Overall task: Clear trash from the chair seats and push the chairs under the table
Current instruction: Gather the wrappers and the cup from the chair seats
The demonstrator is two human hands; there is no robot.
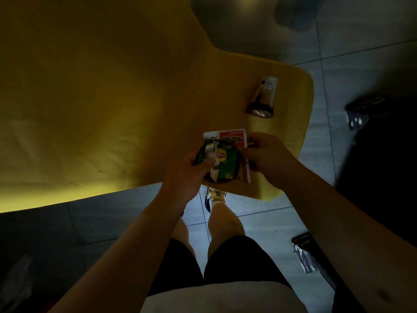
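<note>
The chair seat (pixel 225 86) fills the upper left and middle of the view, with the tiled floor (pixel 352 71) to its right and nearer the person. On the seat's right part a bottle (pixel 264 98) lies on its side, and nearer than it lies a flat printed packet (pixel 234 137). Above that packet, the left hand (pixel 187 175) holds a crumpled Lipton wrapper (pixel 222 163), with the right hand (pixel 268 157) just to its right.

**Head view: trash held over yellow chair seat**

Left hand (pixel 191 170) grips green Lipton packet (pixel 222 164) with crumpled wrappers. Right hand (pixel 266 154) pinches red-and-white card (pixel 234 137) just beside it. Dark bottle (pixel 262 98) lies on yellow chair seat (pixel 112 109). Grey tiled floor (pixel 259 224) below.
</note>
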